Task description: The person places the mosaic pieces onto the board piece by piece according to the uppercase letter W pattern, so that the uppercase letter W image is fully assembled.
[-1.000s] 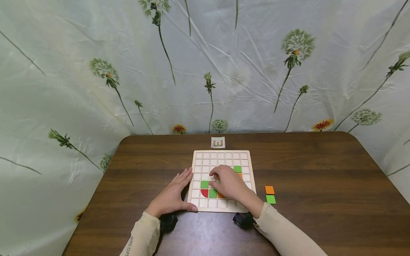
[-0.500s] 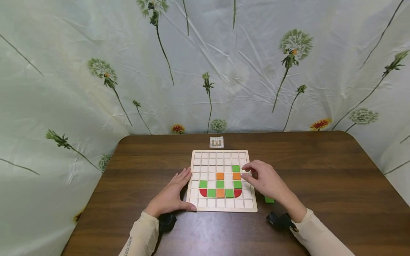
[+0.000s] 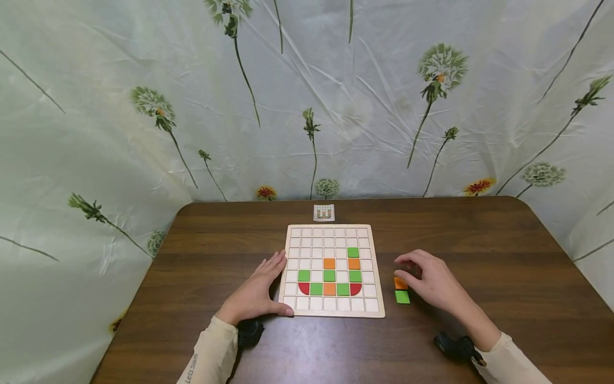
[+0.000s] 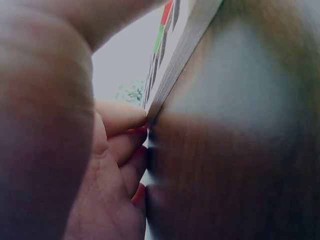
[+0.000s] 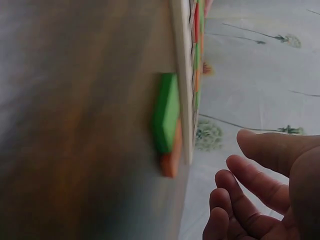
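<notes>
A pale wooden grid board [image 3: 332,311] lies on the table, with green, orange and red tiles set in some of its squares. My left hand [image 3: 254,294] rests at the board's left side, fingertips against the edge and thumb at the near-left corner. To the right of the board, my right hand [image 3: 434,280] hovers over a loose orange square tile [image 3: 400,284], which it partly covers. A loose green square tile [image 3: 402,297] lies just nearer. In the right wrist view, the thumb and fingers stand apart from the green tile [image 5: 166,112] and hold nothing.
A small printed pattern card [image 3: 324,213] lies beyond the board's far edge. The brown wooden table [image 3: 489,256] reaches back to a hanging cloth [image 3: 374,106] printed with dandelions. Black straps with cameras sit on both wrists.
My right hand has moved off the board to the right, down over the loose tiles. The tiles it covered on the board now show. My left hand has stayed in place.
</notes>
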Tool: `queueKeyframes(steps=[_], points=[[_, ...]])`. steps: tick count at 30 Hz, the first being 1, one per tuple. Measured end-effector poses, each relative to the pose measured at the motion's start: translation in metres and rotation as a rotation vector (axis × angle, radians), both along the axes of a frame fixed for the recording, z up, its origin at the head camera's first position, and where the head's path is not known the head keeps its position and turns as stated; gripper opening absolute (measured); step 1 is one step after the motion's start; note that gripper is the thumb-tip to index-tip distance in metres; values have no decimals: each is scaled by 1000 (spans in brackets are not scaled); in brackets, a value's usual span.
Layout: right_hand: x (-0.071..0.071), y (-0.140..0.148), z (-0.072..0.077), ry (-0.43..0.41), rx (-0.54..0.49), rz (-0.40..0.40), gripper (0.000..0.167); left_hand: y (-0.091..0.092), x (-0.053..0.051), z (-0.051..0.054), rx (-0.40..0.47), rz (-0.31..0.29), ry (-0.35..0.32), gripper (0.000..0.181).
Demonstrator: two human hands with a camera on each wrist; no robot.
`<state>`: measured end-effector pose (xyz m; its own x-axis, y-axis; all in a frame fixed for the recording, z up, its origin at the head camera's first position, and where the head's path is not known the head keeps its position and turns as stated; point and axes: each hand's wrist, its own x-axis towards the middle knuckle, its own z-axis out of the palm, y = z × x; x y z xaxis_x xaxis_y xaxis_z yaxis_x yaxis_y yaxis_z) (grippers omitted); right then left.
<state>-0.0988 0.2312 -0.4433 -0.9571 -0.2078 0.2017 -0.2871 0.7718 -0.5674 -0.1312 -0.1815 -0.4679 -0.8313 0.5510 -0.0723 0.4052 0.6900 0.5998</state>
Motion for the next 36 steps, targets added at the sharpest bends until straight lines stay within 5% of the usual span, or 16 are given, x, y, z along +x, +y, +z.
queueKeyframes(steps=[25,36], points=[[29,13,-9,-166,31,75,18,0,0,-1,2,5,0,126],[30,13,-10,-153,21,78,19,0,0,-1,5,3,4,127]])
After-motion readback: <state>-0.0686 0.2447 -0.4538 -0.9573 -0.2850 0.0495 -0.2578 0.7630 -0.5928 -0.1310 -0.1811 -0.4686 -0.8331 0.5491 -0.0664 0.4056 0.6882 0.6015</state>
